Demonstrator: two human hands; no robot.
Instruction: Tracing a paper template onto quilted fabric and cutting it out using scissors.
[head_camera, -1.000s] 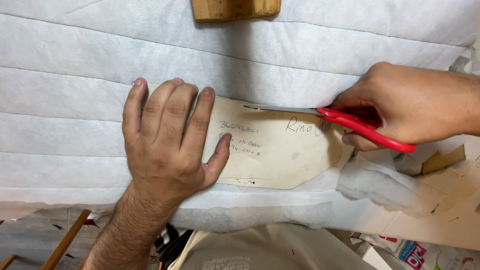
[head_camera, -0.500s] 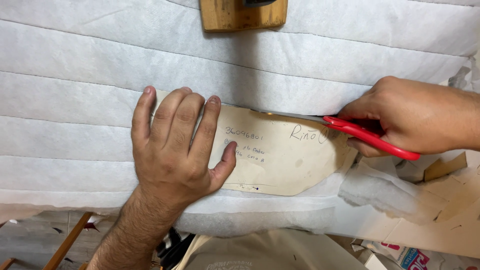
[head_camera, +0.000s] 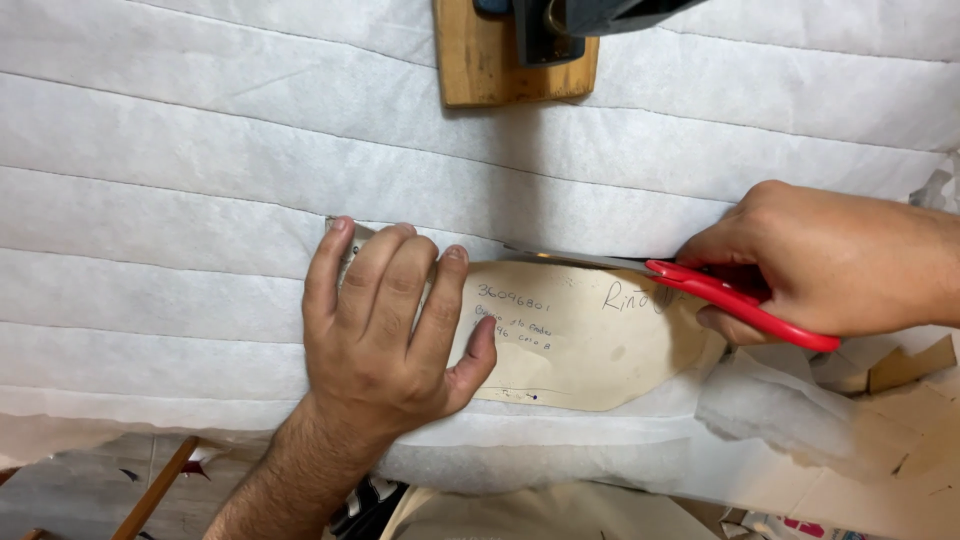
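My left hand (head_camera: 385, 320) lies flat, fingers spread, pressing the tan card pattern (head_camera: 585, 335) down on the white quilted wadding (head_camera: 200, 200) spread over the bench. My right hand (head_camera: 825, 260) is closed round the red-handled scissors (head_camera: 700, 285), blades running along the pattern's upper edge; how far they gape I can't quite tell. The wadding looks soft, light and floppy, likely to creep under the blades, so the stiff thin card wants pinning near the cut. A wooden block (head_camera: 480, 60) sits above, well apart
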